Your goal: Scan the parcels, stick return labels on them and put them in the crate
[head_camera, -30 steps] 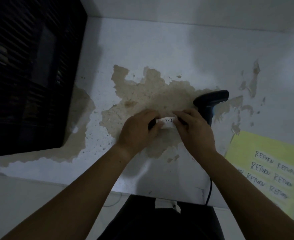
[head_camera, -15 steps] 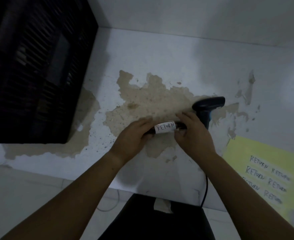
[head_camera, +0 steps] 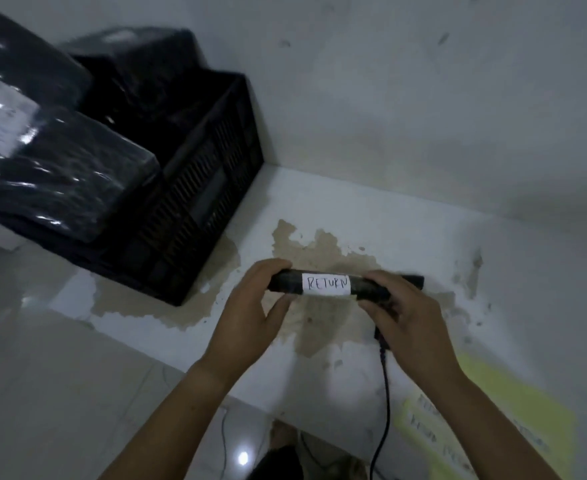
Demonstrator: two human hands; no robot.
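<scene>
A small black parcel [head_camera: 286, 282] wrapped in plastic is held above the white table, a white label reading RETURN [head_camera: 326, 284] stuck on its side. My left hand [head_camera: 250, 313] grips its left end and my right hand [head_camera: 406, 317] grips its right end. The black crate [head_camera: 195, 188] stands at the back left with several black wrapped parcels [head_camera: 53, 174] in it, piled above the rim. The black scanner [head_camera: 415, 280] stands behind my right hand, mostly hidden, its cable [head_camera: 383, 393] running towards me.
A yellow sheet of RETURN labels [head_camera: 492, 417] lies at the front right of the table [head_camera: 423, 237]. Worn brown patches mark the tabletop. A white wall runs close behind. The tiled floor shows at the left.
The view has swung up and left, so the crate and its parcels now show. The parcel has been lifted and turned, with the whole RETURN label facing me.
</scene>
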